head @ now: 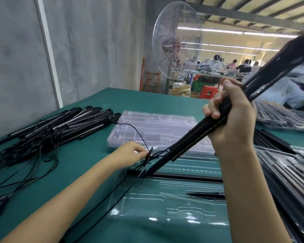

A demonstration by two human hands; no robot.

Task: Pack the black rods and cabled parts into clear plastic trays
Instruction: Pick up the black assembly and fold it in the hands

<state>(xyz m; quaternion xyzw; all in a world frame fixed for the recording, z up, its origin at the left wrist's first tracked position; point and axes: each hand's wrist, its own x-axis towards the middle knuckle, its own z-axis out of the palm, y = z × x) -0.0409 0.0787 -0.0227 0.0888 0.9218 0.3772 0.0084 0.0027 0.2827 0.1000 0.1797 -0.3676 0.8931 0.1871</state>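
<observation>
Now my right grip clamps the black rods, seemingly stiff and light, mid-length, pointing 1 o'clock; left grip pinches their limp cable.

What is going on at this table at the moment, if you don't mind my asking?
A person is packing rods into a clear tray. The right hand grips a tilted bundle of rods, its lower end at the tray, while the left hand pinches the thin cable there. One rod already lies in the tray; a pile of cabled rods waits on the left.
</observation>
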